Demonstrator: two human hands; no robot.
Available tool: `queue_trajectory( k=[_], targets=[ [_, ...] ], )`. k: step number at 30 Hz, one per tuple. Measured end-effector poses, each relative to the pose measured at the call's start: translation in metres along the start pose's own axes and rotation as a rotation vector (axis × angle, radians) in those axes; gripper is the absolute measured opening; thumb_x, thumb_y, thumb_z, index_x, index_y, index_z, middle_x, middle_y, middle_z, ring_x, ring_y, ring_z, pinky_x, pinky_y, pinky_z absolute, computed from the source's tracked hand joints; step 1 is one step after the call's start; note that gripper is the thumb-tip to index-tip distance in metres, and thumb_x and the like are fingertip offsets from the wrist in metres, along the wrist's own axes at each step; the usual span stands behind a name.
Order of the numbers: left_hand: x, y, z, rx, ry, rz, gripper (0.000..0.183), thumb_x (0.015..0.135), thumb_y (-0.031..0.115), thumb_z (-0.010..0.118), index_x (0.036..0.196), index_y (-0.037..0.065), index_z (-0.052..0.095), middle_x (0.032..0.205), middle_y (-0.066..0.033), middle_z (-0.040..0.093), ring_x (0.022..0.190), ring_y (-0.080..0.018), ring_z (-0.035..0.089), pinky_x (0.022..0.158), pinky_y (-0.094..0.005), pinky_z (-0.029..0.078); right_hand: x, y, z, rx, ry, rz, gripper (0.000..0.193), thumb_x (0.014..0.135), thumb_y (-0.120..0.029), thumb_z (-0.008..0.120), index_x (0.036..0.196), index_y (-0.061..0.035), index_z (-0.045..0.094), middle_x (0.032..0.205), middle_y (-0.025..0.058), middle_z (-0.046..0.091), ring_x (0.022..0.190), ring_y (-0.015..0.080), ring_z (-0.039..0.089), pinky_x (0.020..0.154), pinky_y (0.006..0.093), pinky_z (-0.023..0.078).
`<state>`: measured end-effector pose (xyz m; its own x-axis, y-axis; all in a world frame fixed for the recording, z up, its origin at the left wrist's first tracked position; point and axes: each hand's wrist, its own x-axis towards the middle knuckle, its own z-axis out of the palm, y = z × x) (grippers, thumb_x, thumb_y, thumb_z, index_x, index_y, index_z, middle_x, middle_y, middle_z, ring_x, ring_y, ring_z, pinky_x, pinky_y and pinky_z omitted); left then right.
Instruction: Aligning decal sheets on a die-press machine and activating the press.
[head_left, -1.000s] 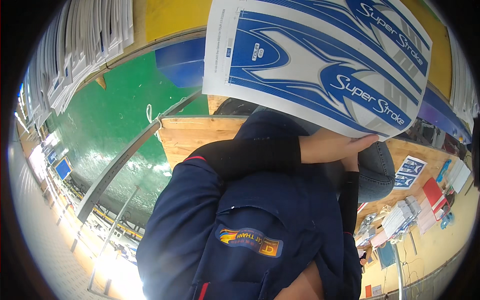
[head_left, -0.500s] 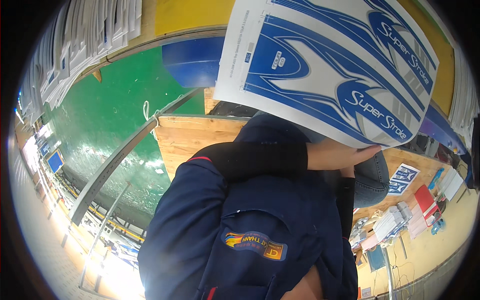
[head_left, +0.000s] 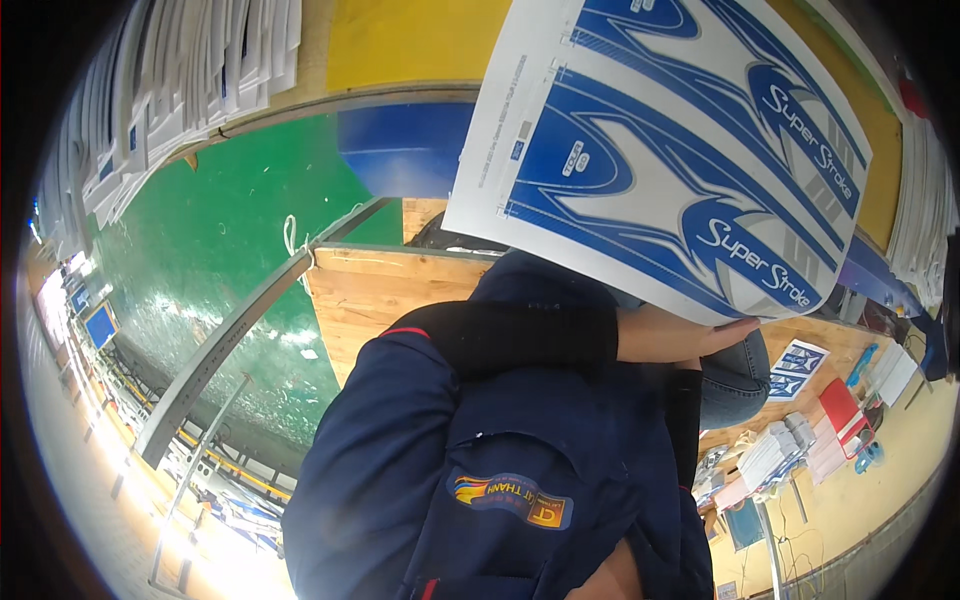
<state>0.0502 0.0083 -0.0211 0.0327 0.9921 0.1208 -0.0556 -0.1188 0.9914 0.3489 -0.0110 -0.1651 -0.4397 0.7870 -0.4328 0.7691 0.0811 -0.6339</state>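
Note:
A large white sheet [head_left: 680,150] printed with blue swooping graphics fills the upper right. My left hand [head_left: 715,338] grips its lower edge, thumb side against the paper; the forearm in a black sleeve [head_left: 520,338] runs across my navy jacket [head_left: 480,470]. A second black sleeve [head_left: 686,420] rises toward the same spot, and my right hand is hidden behind the left wrist, so its grip does not show.
A wooden table top [head_left: 385,290] lies below the sheet, beside a green floor [head_left: 200,250]. Stacks of white sheets [head_left: 180,80] hang at the upper left. At the right, a bench holds small blue printed sheets [head_left: 797,365], paper piles [head_left: 770,455] and a red item [head_left: 843,410].
The printed sheet has drifted up and to the right in view and looks larger. My left hand keeps its hold on the lower edge.

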Motion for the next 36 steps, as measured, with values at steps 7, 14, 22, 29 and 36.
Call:
queue_trajectory(
  k=[7,14,22,29,36],
  targets=[
    [-0.001,0.008,0.001,-0.242,0.038,-0.219,0.036,0.097,0.025,0.070,0.124,0.002,0.069,0.115,-0.0146,0.074,0.103,-0.0287,0.072,0.089,-0.0323,0.056,-0.001,-0.001,-0.001,-0.008,0.005,0.008,0.049,0.094,-0.034,0.067,0.133,-0.0060,0.061,0.140,0.0211,0.058,0.133,0.0425,0.049,0.114,0.0501,0.034],
    [-0.005,-0.001,0.006,-0.180,0.092,-0.163,0.036,0.098,0.027,0.067,0.123,0.002,0.069,0.110,-0.0134,0.075,0.092,-0.0274,0.072,0.081,-0.0318,0.056,-0.007,-0.001,0.005,-0.012,0.013,0.030,0.051,0.093,-0.034,0.068,0.135,-0.0065,0.060,0.142,0.0206,0.057,0.135,0.0422,0.048,0.115,0.0501,0.033],
    [-0.004,-0.001,0.003,-0.099,0.088,-0.095,0.036,0.098,0.024,0.067,0.127,0.002,0.066,0.108,-0.0120,0.074,0.088,-0.0236,0.072,0.077,-0.0290,0.056,-0.011,-0.003,0.009,-0.007,0.015,0.048,0.053,0.093,-0.034,0.069,0.137,-0.0071,0.060,0.144,0.0200,0.056,0.137,0.0418,0.046,0.117,0.0500,0.032],
    [-0.005,-0.006,0.006,-0.164,0.071,-0.054,0.038,0.099,0.025,0.066,0.128,0.002,0.065,0.104,-0.0119,0.075,0.075,-0.0179,0.072,0.067,-0.0259,0.057,-0.017,-0.004,0.010,-0.012,0.030,0.074,0.055,0.092,-0.034,0.070,0.139,-0.0077,0.059,0.146,0.0195,0.055,0.139,0.0415,0.045,0.119,0.0500,0.031],
    [-0.002,0.010,-0.017,-0.318,-0.215,-0.242,0.041,0.099,0.028,0.066,0.131,0.002,0.064,0.127,-0.0145,0.069,0.115,-0.0298,0.066,0.100,-0.0356,0.050,-0.015,-0.004,0.013,-0.019,0.010,0.059,0.057,0.092,-0.034,0.071,0.141,-0.0082,0.059,0.148,0.0190,0.054,0.141,0.0411,0.044,0.120,0.0500,0.029]
  ],
)
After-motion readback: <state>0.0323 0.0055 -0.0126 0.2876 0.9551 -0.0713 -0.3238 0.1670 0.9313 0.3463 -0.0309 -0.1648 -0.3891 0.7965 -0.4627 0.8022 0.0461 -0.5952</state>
